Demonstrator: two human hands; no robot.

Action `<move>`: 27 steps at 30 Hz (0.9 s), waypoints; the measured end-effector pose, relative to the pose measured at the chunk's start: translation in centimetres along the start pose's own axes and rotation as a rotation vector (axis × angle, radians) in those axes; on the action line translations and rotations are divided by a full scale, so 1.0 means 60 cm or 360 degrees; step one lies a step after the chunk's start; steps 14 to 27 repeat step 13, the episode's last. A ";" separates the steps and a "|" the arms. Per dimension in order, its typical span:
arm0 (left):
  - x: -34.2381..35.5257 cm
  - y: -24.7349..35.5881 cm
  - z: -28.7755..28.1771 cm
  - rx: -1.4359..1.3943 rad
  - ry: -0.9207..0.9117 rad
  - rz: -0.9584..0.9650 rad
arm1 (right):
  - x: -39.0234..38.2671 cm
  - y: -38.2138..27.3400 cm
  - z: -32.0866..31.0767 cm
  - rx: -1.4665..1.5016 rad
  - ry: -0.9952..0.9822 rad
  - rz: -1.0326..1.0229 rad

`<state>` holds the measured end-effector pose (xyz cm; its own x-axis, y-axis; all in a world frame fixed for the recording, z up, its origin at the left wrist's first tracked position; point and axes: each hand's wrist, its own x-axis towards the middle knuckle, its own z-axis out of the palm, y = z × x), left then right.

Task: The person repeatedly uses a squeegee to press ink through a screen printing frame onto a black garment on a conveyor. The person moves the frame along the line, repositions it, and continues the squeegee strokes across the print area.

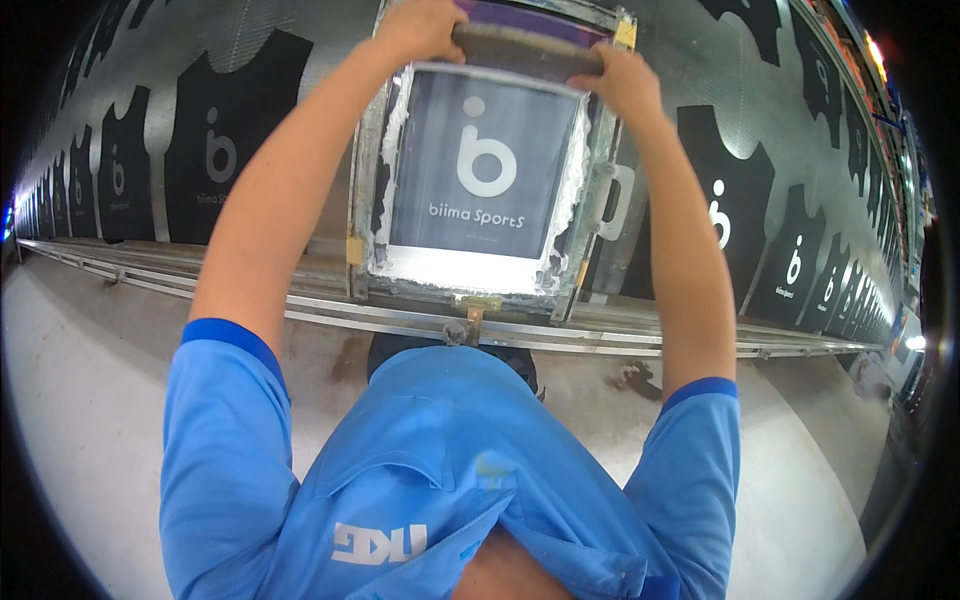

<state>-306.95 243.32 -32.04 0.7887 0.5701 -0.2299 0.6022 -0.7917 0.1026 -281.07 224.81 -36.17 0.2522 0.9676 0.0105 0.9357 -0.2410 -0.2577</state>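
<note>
A printing screen in a worn metal frame lies on the table straight ahead, its grey mesh bearing a pale logo with lettering beneath. Across the far end of the mesh stretches a squeegee, long and tilted slightly down to the right. My left hand is closed on the squeegee's left end, and my right hand grips its right end. White ink forms a thick band at the near edge of the mesh and smears up both sides. Whatever lies beneath the screen is largely hidden.
Black garment pieces with pale printed logos lie in rows on the long metal table, both to the left and to the right. A metal rail runs along the table's near edge, just before my body.
</note>
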 end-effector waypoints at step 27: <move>-0.425 0.126 0.189 -0.0168 0.0251 0.0014 | -0.431 -0.149 0.087 0.0379 0.0079 -0.0049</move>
